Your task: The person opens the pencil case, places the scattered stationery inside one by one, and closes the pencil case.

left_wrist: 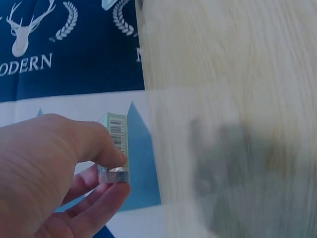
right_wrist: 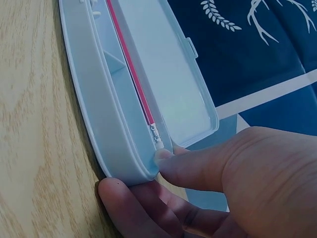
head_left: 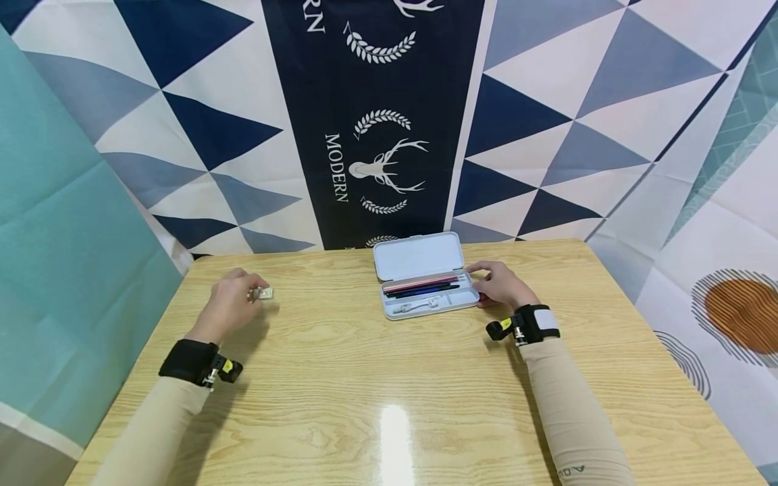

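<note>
My left hand (head_left: 226, 307) is raised over the left part of the table and pinches a small eraser-like block (left_wrist: 117, 131) in a printed wrapper with a barcode. Its fingertips hide part of the block. A pale blue pencil case (head_left: 419, 257) lies at the back of the table with its lid tipped back. Inside are red pencils (head_left: 419, 281), dark pens (head_left: 422, 291) and a slim white item (head_left: 416, 306) whose kind is unclear. At the case's right end, my right hand (head_left: 503, 287) grips the wall, thumb over the rim (right_wrist: 84, 99) and fingers outside.
The wooden table (head_left: 340, 385) ends at a patterned cloth backdrop (head_left: 377, 101) close behind the case. A teal cloth (head_left: 73, 223) hangs along the left side, and a white patterned cloth (head_left: 687, 270) is on the right.
</note>
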### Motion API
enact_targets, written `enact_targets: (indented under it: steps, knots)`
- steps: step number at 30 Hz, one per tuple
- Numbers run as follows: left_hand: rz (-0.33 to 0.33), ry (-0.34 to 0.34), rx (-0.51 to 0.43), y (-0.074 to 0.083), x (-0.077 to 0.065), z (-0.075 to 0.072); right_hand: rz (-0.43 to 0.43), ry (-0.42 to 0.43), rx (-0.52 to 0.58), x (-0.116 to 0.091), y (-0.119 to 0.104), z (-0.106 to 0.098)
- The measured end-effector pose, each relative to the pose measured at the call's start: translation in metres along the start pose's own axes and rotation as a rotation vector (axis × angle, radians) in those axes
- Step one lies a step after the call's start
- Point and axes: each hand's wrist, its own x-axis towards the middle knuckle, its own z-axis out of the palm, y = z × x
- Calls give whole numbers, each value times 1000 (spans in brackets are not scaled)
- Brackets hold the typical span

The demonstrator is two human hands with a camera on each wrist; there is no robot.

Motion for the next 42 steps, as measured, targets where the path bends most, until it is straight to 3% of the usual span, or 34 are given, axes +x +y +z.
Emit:
enact_targets:
  steps: [14, 24, 36, 42]
  knots:
    - [72, 57, -35, 29, -6, 19, -17, -14, 12, 0, 1, -1]
    - [70, 46, -55, 52, -11, 35, -13, -14, 10, 0, 1, -1]
    - [95, 70, -43, 62, -8, 33, -20, -13, 17, 0, 1, -1]
    - [69, 33, -59, 70, -2, 38, -21, -14, 20, -1, 1, -1]
